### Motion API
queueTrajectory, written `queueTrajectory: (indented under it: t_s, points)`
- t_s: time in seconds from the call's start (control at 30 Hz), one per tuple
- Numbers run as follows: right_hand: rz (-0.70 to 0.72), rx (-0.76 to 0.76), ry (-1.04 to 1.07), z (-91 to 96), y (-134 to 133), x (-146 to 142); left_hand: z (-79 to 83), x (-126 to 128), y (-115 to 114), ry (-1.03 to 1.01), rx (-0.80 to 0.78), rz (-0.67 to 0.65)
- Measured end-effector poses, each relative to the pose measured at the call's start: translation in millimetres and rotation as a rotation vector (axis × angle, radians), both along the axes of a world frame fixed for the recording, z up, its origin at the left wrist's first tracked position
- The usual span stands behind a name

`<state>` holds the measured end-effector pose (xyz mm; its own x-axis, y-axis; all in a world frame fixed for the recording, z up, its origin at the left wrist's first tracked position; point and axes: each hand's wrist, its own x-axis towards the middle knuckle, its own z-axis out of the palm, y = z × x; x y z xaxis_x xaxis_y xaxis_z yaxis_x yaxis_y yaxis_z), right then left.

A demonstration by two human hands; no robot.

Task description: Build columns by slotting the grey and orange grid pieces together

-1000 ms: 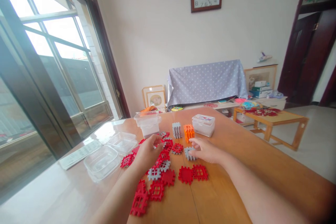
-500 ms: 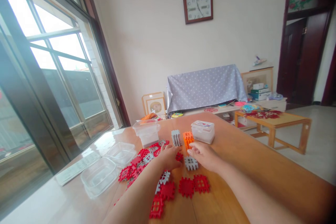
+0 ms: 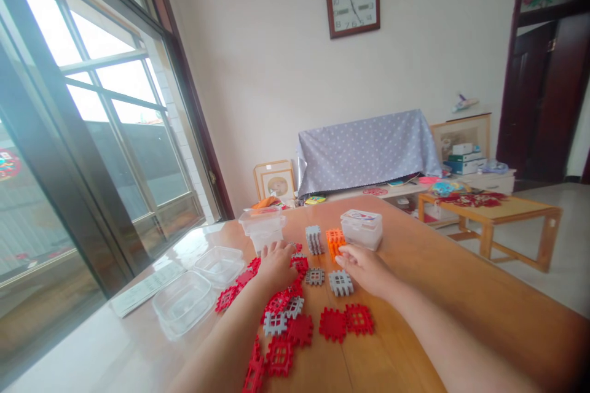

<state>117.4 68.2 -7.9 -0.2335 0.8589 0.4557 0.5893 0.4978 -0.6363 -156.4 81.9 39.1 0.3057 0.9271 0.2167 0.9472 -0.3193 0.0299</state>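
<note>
My left hand (image 3: 276,263) reaches over the scattered red interlocking plastic squares (image 3: 299,265), palm down with fingers spread. Its fingertips are among the pieces at the far end of the pile. My right hand (image 3: 364,267) is beside the orange stack of squares (image 3: 335,244), fingers curled together; whether they pinch anything is hidden. A grey stack (image 3: 313,239) stands left of the orange one. Nearer me are a thick grey stack (image 3: 341,283) and a single grey window-patterned square (image 3: 315,276). Two red squares (image 3: 332,325) lie side by side in front.
A lidded clear box (image 3: 362,230) stands behind the orange stack. Another clear container (image 3: 262,227) is at the far left of the pile. Two shallow clear trays (image 3: 182,306) and a paper sheet (image 3: 145,292) lie left on the wooden table (image 3: 461,295).
My left hand has moved left and away from me onto the red pile. A single grey square now shows where it was. My right hand has stayed by the orange stack.
</note>
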Motion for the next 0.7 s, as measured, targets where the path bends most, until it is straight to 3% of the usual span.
queueTrajectory:
  t_s: [0.13,0.3,0.47,0.7]
  points:
    - [-0.002,0.0,-0.001,-3.2,0.9,-2.9,-5.2,16.6,-8.3,0.024,-0.042,-0.145]
    - [-0.008,0.004,-0.005,-7.0,1.4,-5.2,-21.4,41.7,-6.5,0.057,-0.183,-0.188]
    - [-0.017,0.025,0.007,-4.4,0.9,-5.4,-32.7,48.8,3.2,0.041,-0.159,-0.194]
    - [-0.034,0.032,0.047,-4.3,1.6,-4.1,-23.8,48.5,6.1,-0.339,-0.042,-0.097]
